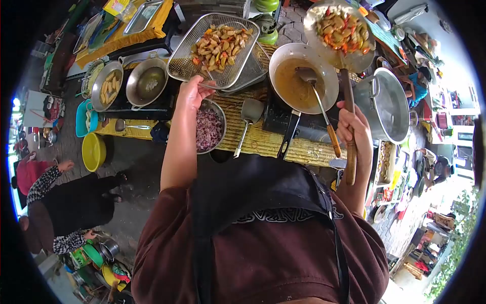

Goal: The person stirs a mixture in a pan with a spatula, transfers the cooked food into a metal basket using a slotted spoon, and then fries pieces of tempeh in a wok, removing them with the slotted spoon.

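My left hand [191,95] grips the near rim of a wire mesh basket [179,63], which holds cooked brown pieces with red and green bits [223,45]. My right hand [354,124] is wrapped around the wooden handle of a large round skimmer [309,30]. Similar food [341,30] is heaped on the skimmer, raised beyond the pan. Below and left of it, a wok [276,68] of brown liquid sits on the stove. A metal turner [320,99] rests in that wok, its wooden handle close to my right hand.
A bowl of chopped purple onion [208,124] and a spatula [247,121] lie on the yellow mat. Two pans [147,83] stand left. A tall pot [390,106] is at right. Another person [76,205] is at left, near a yellow basin [93,152].
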Tool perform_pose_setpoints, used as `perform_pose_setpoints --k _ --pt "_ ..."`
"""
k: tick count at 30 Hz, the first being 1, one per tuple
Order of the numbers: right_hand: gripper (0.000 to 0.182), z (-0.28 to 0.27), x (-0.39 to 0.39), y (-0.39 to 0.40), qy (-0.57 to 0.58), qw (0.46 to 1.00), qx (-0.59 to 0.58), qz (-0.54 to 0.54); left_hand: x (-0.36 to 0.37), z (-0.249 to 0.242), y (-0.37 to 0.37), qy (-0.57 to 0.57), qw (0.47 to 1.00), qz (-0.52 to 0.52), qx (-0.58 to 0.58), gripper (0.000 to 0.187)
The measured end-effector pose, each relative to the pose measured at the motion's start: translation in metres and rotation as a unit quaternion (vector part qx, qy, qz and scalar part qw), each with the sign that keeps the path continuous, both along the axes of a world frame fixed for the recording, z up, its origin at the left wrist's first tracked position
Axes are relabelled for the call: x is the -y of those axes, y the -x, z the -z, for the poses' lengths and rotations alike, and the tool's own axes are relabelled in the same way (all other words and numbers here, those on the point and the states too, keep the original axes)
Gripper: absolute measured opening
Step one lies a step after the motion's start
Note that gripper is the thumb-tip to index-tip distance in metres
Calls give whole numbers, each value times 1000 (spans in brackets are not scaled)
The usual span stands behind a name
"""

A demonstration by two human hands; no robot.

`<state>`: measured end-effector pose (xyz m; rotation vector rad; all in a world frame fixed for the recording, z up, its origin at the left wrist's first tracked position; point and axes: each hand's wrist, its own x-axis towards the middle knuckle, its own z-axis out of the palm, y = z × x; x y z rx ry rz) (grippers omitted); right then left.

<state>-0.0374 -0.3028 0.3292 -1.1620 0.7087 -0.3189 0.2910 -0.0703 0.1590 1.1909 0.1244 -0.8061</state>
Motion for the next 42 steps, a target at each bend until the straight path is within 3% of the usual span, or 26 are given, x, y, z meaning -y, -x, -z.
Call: perform_pose_setpoints --k 5,10,12,18,21,26,28,31,35,38,42 --pt "22 34 -1 1 -3 1000 6 4 0 3 3 1 1000 -23 -3 26" --pt "15 88 6 18 -89 990 -97 -57 -9 -5 12 4 1000 -31 0 24" --pt "13 78 -4 18 -112 990 -86 -15 -13 -5 12 15 1000 -10 9 28" --pt "19 1 -14 8 3 1000 -2 -6 -11 -20 7 14 1000 -15 21 26" --pt "19 14 -10 3 24 1000 14 -12 -12 -20 9 37 999 -27 18 25" --pt "14 82 -3 9 -80 996 -51 -2 -14 -2 16 19 1000 -5 -10 24" --pt "14 103 1 18 -128 987 -78 -63 -20 1 19 8 1000 6 -13 26" --pt "19 79 -5 17 -101 990 -86 -42 -26 -2 20 17 999 36 -6 27" --pt "13 33 -12 8 -43 999 -13 6 -28 -1 17 2 999 42 -4 29" --pt "16 32 -10 3 -35 999 31 3 -28 1 20 20 999 39 4 29" --pt "14 70 1 6 -38 998 -52 -26 -27 5 21 21 999 18 -22 27"
